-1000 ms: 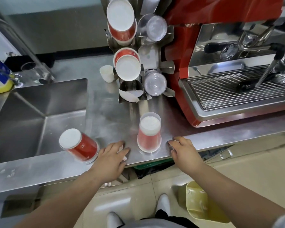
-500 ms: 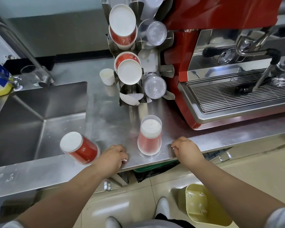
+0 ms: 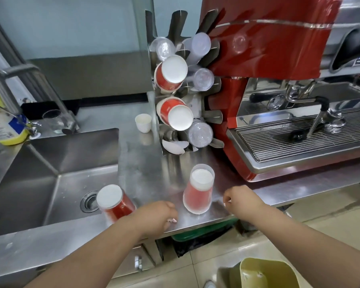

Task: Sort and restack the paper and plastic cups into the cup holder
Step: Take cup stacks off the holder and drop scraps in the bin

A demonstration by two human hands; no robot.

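Left hand, right hand curled, paper cup inside plastic cup

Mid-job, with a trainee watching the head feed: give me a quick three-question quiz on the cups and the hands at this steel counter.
1. True or false: the left hand and the right hand hold no cup.
2. Which is outermost in the upside-down cup stack between them? A) clear plastic cup B) red paper cup C) white lid
3. Fill in: the small white cup stands on the steel counter to the ____ of the stainless steel cup holder.

Key: 1 true; 2 A; 3 left.
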